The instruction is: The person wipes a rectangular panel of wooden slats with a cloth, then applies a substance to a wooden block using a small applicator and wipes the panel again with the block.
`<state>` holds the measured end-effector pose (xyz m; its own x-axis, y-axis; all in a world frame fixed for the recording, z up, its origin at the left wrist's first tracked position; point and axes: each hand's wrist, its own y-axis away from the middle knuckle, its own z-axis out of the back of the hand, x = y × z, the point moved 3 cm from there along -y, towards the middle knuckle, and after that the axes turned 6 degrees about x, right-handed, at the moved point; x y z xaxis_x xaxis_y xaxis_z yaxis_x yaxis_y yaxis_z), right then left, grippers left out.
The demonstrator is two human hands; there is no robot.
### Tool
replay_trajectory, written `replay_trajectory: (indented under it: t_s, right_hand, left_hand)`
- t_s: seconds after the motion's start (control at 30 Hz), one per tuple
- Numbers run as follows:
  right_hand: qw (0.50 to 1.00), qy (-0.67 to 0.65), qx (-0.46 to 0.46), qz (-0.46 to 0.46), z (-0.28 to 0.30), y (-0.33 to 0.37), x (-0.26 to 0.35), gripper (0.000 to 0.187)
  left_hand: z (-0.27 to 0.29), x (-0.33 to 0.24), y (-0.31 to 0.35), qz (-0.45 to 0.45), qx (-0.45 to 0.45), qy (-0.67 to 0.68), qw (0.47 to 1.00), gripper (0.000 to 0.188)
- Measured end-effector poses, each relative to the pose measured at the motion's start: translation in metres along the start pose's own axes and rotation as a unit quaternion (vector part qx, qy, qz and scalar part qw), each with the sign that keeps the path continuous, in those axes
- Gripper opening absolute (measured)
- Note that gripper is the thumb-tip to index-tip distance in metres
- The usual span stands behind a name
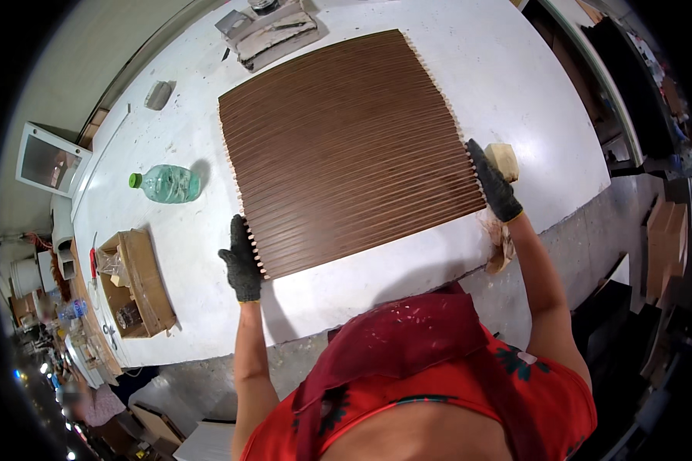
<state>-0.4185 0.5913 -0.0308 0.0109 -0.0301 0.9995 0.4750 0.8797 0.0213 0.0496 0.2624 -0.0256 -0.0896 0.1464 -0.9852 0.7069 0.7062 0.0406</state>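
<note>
A large brown slatted wood panel (350, 154) lies flat on the white table, its ridges running across and small pale slat ends showing along both sides. My left hand (243, 260), in a dark glove, rests along the panel's near left edge with fingers straight and thumb out to the left. On the opposite side my right hand (495, 181), gloved the same way, lies stretched along the near right edge. Both palms face in toward the panel, and neither hand is wrapped round anything. A pale yellowish block (503, 161) sits just right of my right hand.
Left of the panel lies a green-capped clear bottle (168, 184); nearer stands an open cardboard box (148, 284) with small items. A grey block (159, 95) and a stack of dusty pieces (273, 34) are farther back. Crumpled brownish material (501, 247) hangs at the table's front edge.
</note>
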Motion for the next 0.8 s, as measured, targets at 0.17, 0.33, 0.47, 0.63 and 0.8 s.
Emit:
replay_trajectory:
  t_s: [0.17,0.33,0.47,0.63,0.8]
  right_hand:
    - [0.996,-0.073,-0.042,-0.002,-0.014,-0.004,-0.017,0.053]
    - [0.966,0.255,-0.023,0.037,-0.029,-0.003,0.02,0.06]
    - [0.87,0.469,0.031,0.149,-0.057,0.024,0.102,0.077]
    - [0.79,0.584,0.13,0.132,-0.062,0.033,0.08,0.081]
    - [0.791,0.581,0.145,0.128,-0.058,0.028,0.066,0.079]
  left_hand:
    - [-0.027,-0.005,0.008,-0.022,-0.076,-0.071,0.994,0.08]
    - [-0.008,-0.018,0.013,0.047,-0.035,-0.152,0.987,0.065]
    - [-0.022,-0.067,0.022,-0.118,0.119,-0.521,0.837,0.112]
    - [-0.059,-0.051,0.03,-0.155,0.163,-0.606,0.763,0.104]
    - [-0.064,-0.036,0.035,-0.168,0.089,-0.598,0.779,0.098]
